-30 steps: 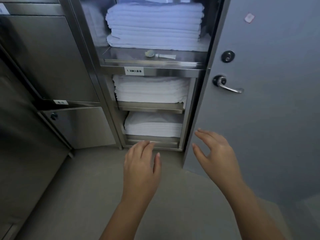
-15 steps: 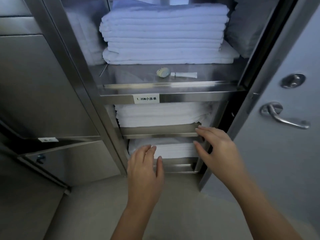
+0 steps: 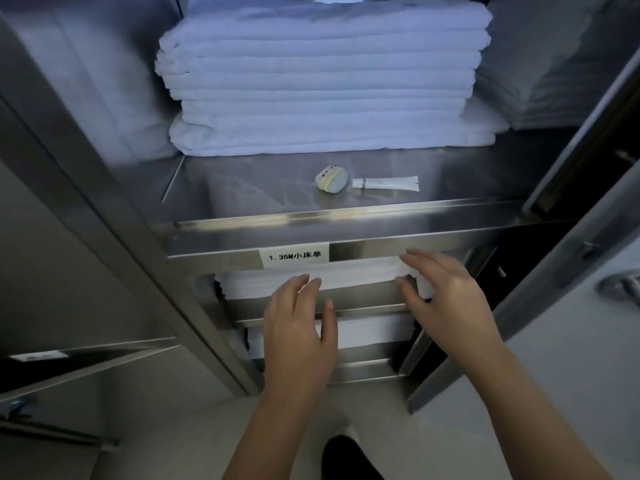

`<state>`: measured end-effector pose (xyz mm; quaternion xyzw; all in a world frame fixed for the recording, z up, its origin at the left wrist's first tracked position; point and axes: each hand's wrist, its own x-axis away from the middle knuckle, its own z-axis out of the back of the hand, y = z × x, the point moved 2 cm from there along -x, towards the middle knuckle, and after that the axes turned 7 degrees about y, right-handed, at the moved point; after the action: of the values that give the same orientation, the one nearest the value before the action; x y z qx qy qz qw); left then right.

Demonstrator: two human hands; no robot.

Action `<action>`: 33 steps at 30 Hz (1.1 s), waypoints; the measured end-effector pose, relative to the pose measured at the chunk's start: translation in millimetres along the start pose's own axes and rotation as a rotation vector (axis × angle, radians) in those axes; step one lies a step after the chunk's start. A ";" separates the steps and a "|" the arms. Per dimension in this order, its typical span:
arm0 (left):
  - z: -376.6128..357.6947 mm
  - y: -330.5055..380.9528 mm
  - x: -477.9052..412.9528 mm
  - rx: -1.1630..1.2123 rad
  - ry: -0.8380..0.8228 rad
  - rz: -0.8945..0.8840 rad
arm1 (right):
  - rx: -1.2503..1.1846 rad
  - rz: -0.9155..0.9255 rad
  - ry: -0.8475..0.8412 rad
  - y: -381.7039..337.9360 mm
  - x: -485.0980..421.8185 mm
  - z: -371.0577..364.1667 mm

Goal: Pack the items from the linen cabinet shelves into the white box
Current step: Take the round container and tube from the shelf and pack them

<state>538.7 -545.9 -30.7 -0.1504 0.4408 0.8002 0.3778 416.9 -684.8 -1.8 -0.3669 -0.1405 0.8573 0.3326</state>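
Note:
The steel linen cabinet stands open in front of me. Its upper shelf (image 3: 346, 216) carries a tall stack of folded white linen (image 3: 325, 81), with a small round pale object (image 3: 331, 180) and a small white tube (image 3: 386, 183) lying in front of it. On the middle shelf lies a flatter stack of white sheets (image 3: 346, 277). My left hand (image 3: 299, 332) is stretched flat, fingertips at that stack's front edge. My right hand (image 3: 446, 296) reaches the stack's right end, fingers over the top and thumb at its front edge. A third white stack (image 3: 374, 330) sits on the lowest shelf. No white box is in view.
A label (image 3: 294, 256) is stuck on the upper shelf's front lip. The open cabinet door (image 3: 554, 271) stands at the right, beside a grey door with a lever handle (image 3: 623, 287). Closed steel cabinet fronts (image 3: 69, 254) fill the left. Grey floor lies below.
The view has moved closer to the cabinet. Both hands have gone up and forward from near the lowest shelf to the middle shelf's stack of sheets.

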 end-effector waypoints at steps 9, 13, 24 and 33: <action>-67.6 -4.7 -107.0 -0.035 -0.076 -0.007 | -0.058 -0.015 0.063 44.3 -110.6 -43.8; -94.6 -6.6 -142.4 -0.042 -0.090 0.033 | -0.068 0.013 0.031 65.2 -141.6 -60.7; -138.2 -22.6 -190.3 0.012 -0.134 0.156 | -0.075 0.085 -0.100 95.9 -183.4 -86.3; -141.7 -28.4 -191.5 0.072 -0.098 0.192 | -0.107 0.086 -0.088 95.9 -184.8 -87.1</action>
<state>674.7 -743.2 -17.9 -0.0546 0.4624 0.8229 0.3257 529.1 -880.4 -9.5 -0.3520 -0.1847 0.8774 0.2688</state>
